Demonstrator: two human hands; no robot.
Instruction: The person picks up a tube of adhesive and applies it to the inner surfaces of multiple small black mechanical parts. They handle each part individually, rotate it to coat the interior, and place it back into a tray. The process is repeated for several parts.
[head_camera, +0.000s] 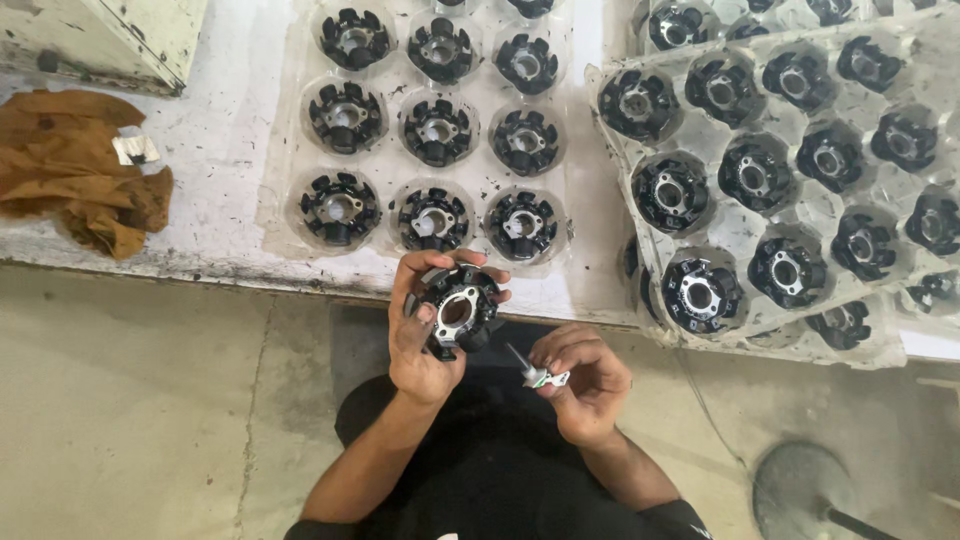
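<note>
Seen from the head camera, looking down, the left hand is closed around a black stator core, a toothed ring with a pale metal hub and a round hole at its centre, thumb across its left rim and fingertips curled over its top edge, held just in front of the near edge of the white worktable. The right hand sits lower and to the right, apart from the left, its fingers pinched shut on a small pale connector piece from which a thin grey pin points up toward the stator. On the table beyond, a clear plastic blister tray carries rows of the same black stators, one per round pocket; a second tray of stators lies tilted at the right, resting over another tray beneath it. A crumpled brown rag lies on the table's far left, and a round grey stool base stands on the concrete floor at lower right
</note>
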